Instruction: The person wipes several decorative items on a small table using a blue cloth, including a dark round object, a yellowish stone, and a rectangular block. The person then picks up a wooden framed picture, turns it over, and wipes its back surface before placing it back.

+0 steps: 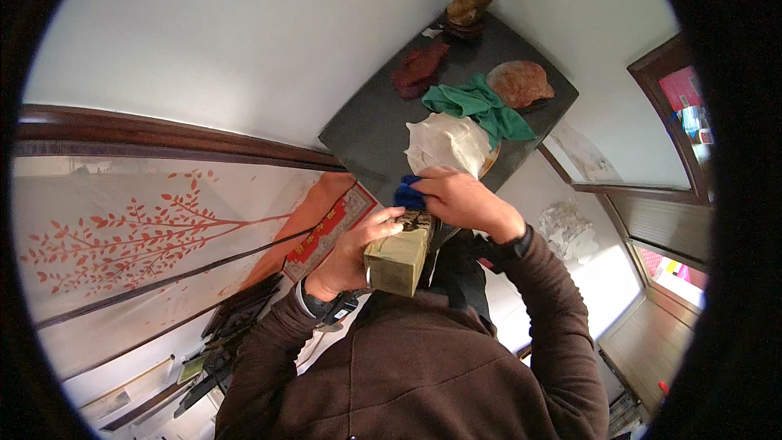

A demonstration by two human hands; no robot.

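My left hand (357, 250) grips the side of a box-shaped, yellowish object (397, 256) with a dark, carved-looking top part, tilted close to my chest. In my right hand (458, 198) is a bunched blue cloth (409, 193), pressed at the far end of that object. Just beyond the fingers a large white spiny seashell (449, 140) rests on the dark tabletop (379, 134). Against the shell lies a crumpled green cloth (476, 104). The palm side of my right hand is hidden.
A reddish rounded stone or shell (520, 82), a dark red piece (420, 70) and a brown rock on a stand (470, 0) occupy the table's far part. White walls meet behind it. A wooden-framed cabinet (663, 116) stands right; a panel with a red tree pattern (177, 226) is left.
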